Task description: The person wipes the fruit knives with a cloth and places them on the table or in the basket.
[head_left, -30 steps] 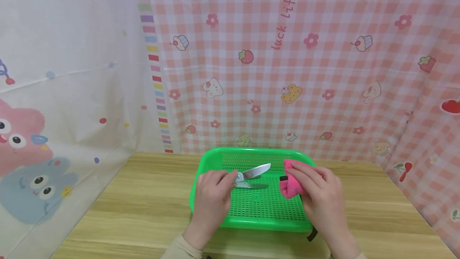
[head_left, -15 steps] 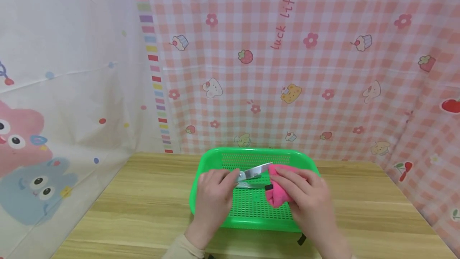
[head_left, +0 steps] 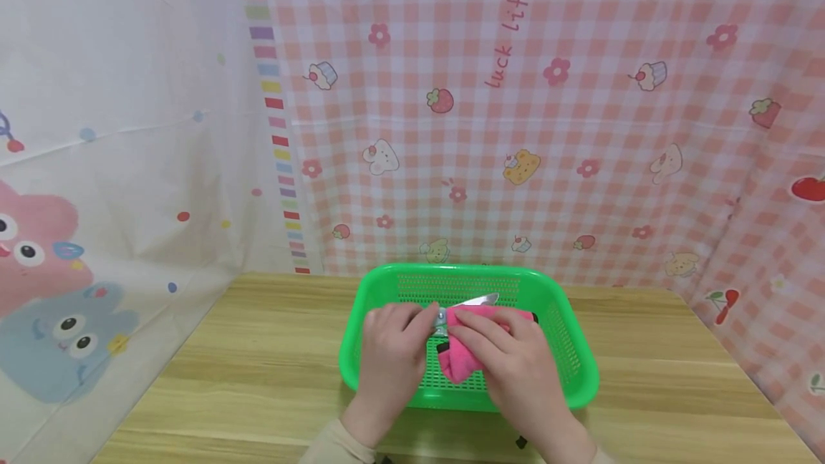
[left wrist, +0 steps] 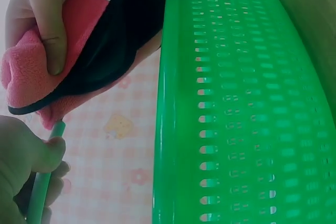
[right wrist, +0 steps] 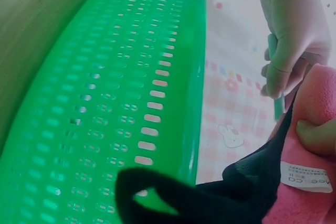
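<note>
In the head view my left hand (head_left: pixel 394 346) grips a knife (head_left: pixel 482 300) with a pale green handle and a rivet by its blade. The handle (left wrist: pixel 46 179) shows as a straight bar between the fingers in the left wrist view. My right hand (head_left: pixel 515 360) pinches a folded pink cloth (head_left: pixel 459 364), fuzzy, with black edging and a white label (right wrist: pixel 306 177). The cloth's left end lies against the rivet area of the knife. It hides a second, lower metal piece except near its rivet; the upper blade's tip sticks out behind. Both hands are over a green basket (head_left: pixel 451 401).
The perforated basket stands on a wood-grain table (head_left: pixel 258 364). A black strap (right wrist: pixel 157 182) hangs in the right wrist view, by the basket's wall. Behind rises a pink checked curtain (head_left: pixel 490 127), with a white patterned one (head_left: pixel 148 56) at the left.
My right hand has moved left with the pink cloth, from the basket's right side to the base of the blade. My left hand keeps its grip on the knife and has shifted slightly right.
</note>
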The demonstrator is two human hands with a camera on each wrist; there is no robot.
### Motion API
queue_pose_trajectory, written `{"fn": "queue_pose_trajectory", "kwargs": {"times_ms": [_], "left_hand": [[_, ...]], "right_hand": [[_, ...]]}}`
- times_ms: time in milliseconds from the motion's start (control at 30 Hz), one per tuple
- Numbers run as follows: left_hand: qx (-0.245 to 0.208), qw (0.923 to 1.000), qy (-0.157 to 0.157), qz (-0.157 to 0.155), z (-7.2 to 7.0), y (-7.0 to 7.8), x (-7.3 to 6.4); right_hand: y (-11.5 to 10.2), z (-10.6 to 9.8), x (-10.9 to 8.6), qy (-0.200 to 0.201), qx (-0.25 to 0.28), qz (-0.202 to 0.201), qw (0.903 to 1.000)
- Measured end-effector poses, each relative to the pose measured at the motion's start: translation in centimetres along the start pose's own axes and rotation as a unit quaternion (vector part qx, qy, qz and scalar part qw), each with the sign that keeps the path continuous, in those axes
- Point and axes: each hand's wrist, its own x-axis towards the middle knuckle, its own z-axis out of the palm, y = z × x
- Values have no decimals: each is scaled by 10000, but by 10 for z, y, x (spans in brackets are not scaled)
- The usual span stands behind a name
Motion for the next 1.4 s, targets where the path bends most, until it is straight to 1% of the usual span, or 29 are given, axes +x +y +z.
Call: {"fn": "queue_pose_trajectory", "kwargs": {"times_ms": [167,300,533,800,1000,1400], "left_hand": [[-64,9999,76,-19,1,1,-1],[-97,9998,149,-5,2,2,-1],[-124,9996,242,-16,1,2,0],[-189,9993,308,-43,-1,2,0],[-204,9991,381,-18,0,2,0],[-190,9996,164,-92,0,-2,-3]], "right_hand": [[1,2,-4,-80,-23,128,9999],[3,1,-6,-54,-102,175,9998],[12,-3,-9,112,-227,272,9993],[23,-11,-13,264,-400,576,9972],[31,-16,-13,374,-431,594,9966],[36,-24,-19,172,-488,807,9954]]}}
